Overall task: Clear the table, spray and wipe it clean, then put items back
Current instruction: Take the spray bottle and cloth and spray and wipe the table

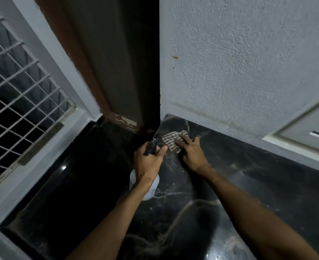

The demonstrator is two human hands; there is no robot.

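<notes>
One striped cloth [170, 141] on veined marble [249, 177]

Head camera, sole view. Wide-angle, worn on the person's head. Faces forward and steeply down into a room corner. Close range: left hand [147, 160] and right hand [191, 153] near frame centre, over the black marble table [258, 184]. Wall [239, 62] fills upper right; window grille [14, 81] at left edge.
</notes>
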